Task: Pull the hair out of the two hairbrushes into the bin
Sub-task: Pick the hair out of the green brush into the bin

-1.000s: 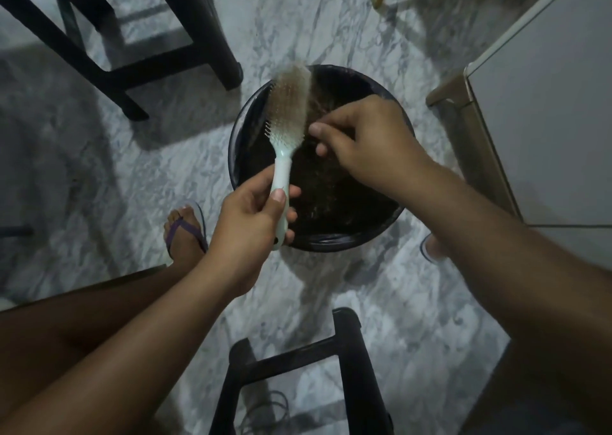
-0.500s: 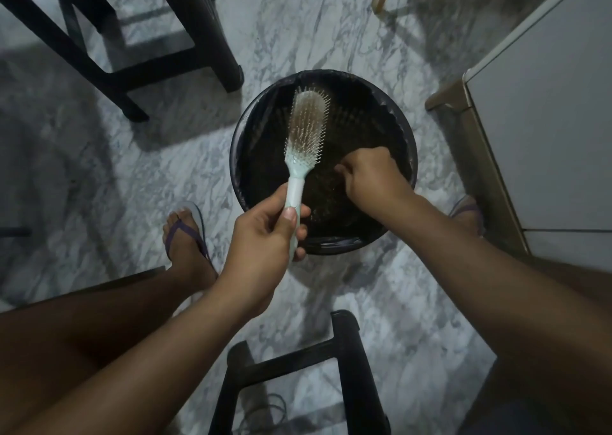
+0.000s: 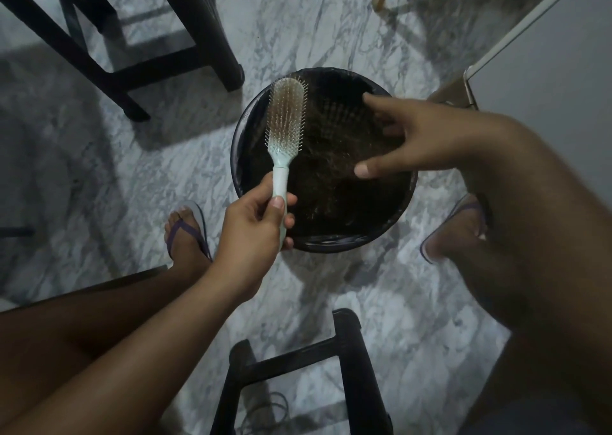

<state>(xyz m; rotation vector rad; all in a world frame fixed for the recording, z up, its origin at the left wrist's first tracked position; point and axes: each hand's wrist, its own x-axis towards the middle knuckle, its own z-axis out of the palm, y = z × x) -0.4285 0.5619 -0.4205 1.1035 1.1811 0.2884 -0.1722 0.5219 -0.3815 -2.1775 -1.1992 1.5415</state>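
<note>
Loose hair is the main risk: the right hand hovers over the bin with fingers spread and released, and any strands clinging to them could drift past the rim onto the marble floor. The left hand is clenched on the handle of the mint hairbrush, whose head sits above the bin's left rim; hair pulled off outward there would miss. Only one hairbrush is visible; hair seems matted among its bristles.

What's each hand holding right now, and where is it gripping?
The left hand holds the pale green hairbrush by its handle. The right hand is open over the bin, holding nothing visible.
</note>
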